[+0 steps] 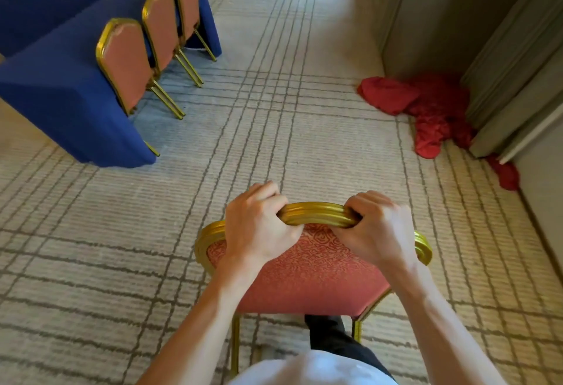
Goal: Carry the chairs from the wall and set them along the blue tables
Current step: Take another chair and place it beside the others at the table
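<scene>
Fingers (pixel 264 193) of both hands curl tight over the gold top rail (pixel 320 213) of a chair (pixel 304 269).
The left hand (pixel 256 227) and right hand (pixel 375 230) grip side by side. The chair is out on the carpet (pixel 320 128), well apart from the blue table (pixel 61 95), where three chairs (pixel 128 61) stand along its long edge. Best, I judge: lift the legs clear, steer for the table's near corner and set it beside the nearest of them, back parallel to the edge.
</scene>
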